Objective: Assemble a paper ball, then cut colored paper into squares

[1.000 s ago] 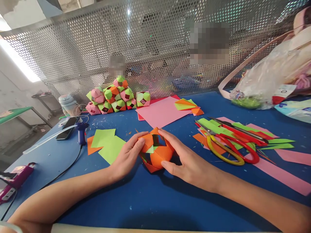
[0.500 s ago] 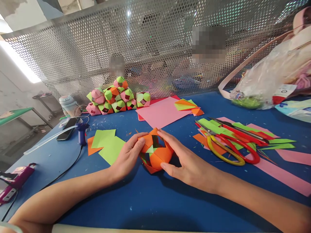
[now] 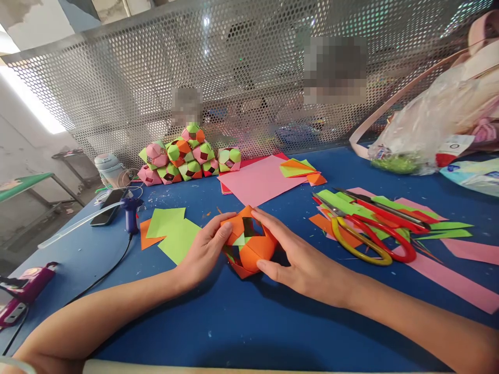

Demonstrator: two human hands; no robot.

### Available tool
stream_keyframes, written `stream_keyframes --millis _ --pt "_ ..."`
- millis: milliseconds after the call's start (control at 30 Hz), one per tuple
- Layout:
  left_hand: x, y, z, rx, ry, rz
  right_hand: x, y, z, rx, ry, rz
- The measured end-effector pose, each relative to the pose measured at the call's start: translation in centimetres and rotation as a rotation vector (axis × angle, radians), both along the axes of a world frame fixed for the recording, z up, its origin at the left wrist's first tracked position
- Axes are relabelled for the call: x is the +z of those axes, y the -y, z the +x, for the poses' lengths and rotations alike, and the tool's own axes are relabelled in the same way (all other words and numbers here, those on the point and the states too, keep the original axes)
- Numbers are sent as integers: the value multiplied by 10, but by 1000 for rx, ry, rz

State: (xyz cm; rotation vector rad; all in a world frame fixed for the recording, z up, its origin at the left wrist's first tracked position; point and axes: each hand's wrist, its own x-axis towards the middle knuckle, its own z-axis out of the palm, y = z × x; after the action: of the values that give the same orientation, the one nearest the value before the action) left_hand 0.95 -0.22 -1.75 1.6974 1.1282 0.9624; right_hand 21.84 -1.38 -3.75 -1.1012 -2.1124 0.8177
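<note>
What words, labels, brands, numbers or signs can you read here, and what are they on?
None can be read with certainty.
White label by the clear plastic bag: a dark mark, too small to read.
Light blue packet at the right edge: blue printing, too blurred to read.
Green wrapper showing through the bag: small markings, unreadable.
Orange paper ball: no lettering visible.
</note>
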Motion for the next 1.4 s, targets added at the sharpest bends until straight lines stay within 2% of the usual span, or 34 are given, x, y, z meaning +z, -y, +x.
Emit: stream_keyframes --millis 433,700,933,1133,1267,1400 --pt "-3 3 -2 -22 -2 -9 -5 -2 0 -24 2 11" --pt "-14 -4 -4 -33 200 -115 -9 -6 3 -15 -31 2" --pt "-13 -2 -7 -97 159 -110 -14 -11 4 -21 -37 34" --pt "-21 3 -11 -248 72 58 -14 -11 4 -134 -88 128" --pt "-24 5 -11 -228 -43 143 -13 -8 3 -194 -60 232" --pt "-23 7 -11 -177 -91 121 -9 -6 3 -177 -33 298"
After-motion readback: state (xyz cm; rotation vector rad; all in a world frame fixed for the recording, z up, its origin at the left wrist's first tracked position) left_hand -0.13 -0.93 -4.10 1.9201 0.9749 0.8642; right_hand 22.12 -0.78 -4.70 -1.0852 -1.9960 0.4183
